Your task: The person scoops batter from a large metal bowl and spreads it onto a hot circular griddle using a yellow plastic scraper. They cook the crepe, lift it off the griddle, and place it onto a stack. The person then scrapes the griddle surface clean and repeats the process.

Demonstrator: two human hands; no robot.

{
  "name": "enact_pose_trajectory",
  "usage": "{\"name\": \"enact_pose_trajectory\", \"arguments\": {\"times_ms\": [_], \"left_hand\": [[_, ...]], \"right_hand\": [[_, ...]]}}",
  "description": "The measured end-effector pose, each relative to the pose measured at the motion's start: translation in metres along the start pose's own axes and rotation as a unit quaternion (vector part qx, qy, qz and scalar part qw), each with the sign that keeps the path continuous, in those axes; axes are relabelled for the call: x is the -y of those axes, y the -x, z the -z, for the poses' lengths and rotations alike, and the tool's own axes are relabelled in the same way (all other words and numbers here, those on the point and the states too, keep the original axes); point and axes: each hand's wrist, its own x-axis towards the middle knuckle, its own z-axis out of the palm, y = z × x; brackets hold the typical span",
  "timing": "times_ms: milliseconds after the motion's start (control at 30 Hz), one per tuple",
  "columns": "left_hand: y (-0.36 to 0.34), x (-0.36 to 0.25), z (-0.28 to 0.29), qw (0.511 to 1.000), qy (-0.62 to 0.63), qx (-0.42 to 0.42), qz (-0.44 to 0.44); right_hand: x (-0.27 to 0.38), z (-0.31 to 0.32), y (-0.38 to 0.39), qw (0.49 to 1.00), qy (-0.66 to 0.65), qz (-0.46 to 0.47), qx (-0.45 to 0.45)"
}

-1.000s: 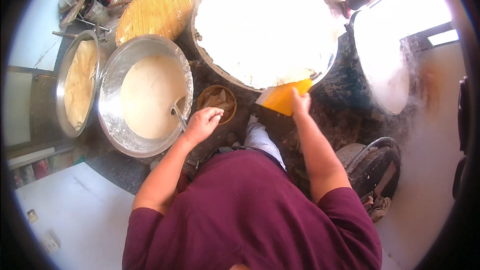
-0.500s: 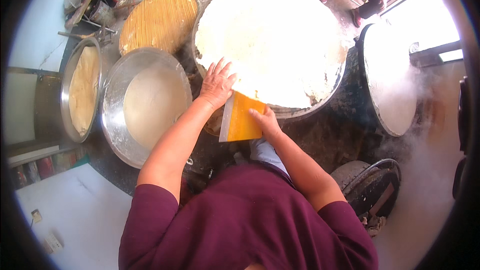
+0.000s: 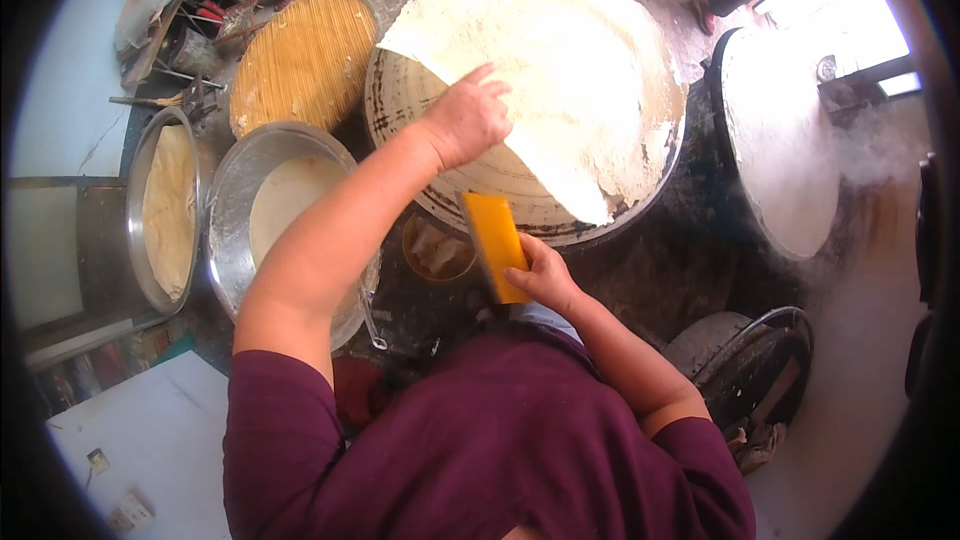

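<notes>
Left hand [image 3: 468, 118] had its fingers pinched on the edge of the thin, pale, round pancake sheet [image 3: 560, 60], which was peeled up and folded back across the big round dark griddle [image 3: 440, 90]. Right hand [image 3: 543, 278] was wrapped tight around a flat yellow-orange plastic scraper [image 3: 493, 240], held just off the griddle's near rim. Left of that sat a wide metal basin of pale batter [image 3: 285, 210], then a round woven bamboo mat [image 3: 305, 60] behind it.
</notes>
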Motion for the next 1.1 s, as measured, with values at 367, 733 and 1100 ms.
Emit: {"name": "enact_pose_trajectory", "arguments": {"times_ms": [367,733,1100], "left_hand": [[0.018,0.06,0.003,0.964,0.177,-0.09,0.176],[0.031,0.056,0.001,0.932,0.253,-0.124,0.229],[-0.002,0.079,0.011,0.929,0.247,-0.126,0.246]], "right_hand": [[0.026,0.015,0.019,0.932,0.294,0.195,-0.084],[-0.003,0.038,-0.009,0.863,0.454,0.204,-0.091],[-0.057,0.122,-0.123,0.828,0.42,0.241,-0.282]]}}
